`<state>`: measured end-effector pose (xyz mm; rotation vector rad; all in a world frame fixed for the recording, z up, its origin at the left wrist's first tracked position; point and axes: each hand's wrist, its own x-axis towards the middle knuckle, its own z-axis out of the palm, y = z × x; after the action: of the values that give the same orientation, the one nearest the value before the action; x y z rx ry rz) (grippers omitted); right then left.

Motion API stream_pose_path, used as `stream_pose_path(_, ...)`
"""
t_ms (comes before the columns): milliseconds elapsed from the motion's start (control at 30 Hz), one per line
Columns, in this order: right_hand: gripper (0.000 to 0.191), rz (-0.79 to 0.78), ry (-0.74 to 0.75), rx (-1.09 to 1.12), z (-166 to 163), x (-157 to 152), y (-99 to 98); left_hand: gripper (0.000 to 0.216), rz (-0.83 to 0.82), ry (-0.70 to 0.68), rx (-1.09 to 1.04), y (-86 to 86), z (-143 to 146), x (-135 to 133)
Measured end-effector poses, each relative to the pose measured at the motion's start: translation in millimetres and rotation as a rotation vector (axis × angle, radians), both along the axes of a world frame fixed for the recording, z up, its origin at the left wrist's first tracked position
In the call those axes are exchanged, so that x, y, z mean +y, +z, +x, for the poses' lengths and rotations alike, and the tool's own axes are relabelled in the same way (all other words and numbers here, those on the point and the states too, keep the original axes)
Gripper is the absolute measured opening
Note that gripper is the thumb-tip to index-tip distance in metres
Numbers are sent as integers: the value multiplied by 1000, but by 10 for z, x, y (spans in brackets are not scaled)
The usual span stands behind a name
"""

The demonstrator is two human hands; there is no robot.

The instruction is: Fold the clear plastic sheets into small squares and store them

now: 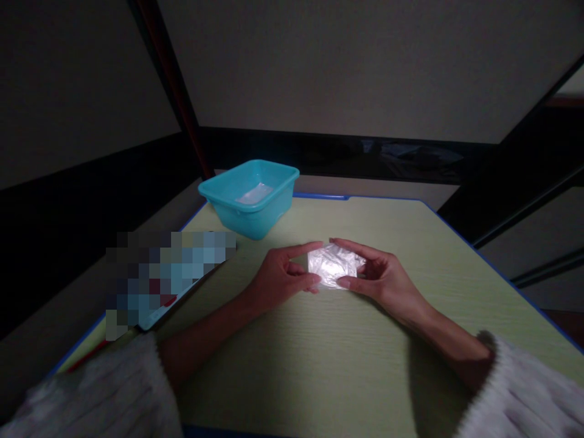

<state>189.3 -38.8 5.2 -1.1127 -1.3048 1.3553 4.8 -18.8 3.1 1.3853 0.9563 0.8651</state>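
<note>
Between both hands, above the middle of the table, is a small shiny packet point(332, 266) in clear, crinkled plastic wrapping. My left hand point(285, 272) grips its left edge, thumb at the lower front and index finger along the top. On the other side, my right hand point(376, 271) pinches the right part, thumb pressed on the lower front and fingers behind. Glare on the wrapping hides what is inside.
A turquoise plastic basin point(255, 216) stands at the table's back left, with a pale, flat wrapped item point(255, 193) inside. A light-blue flat object, mostly blurred out point(182, 277), lies along the left edge. The pale yellow-green table point(342, 353) has a blue rim; walls stand behind it.
</note>
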Motion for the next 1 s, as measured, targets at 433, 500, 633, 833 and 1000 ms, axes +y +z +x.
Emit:
stream_pose_path(433,67,79,6,29,-12,0,-37,68,84,-9,-50,-32,-4,-15)
stream_pose_path(500,65,95,17,34,-4,0,-38,74,96,-6,-98,-42,-3,-5)
stream_pose_path(633,66,80,45,37,8,-3,-18,96,17,-23,-198,-30,0,22)
stream_pose_path(833,63,42,140,91,0,13,-16,69,-79,-32,-132,5,-18,48)
stream_pose_path(1000,61,2,286,142,12,27,-83,39,-83,-93,-50,-2,-23,49)
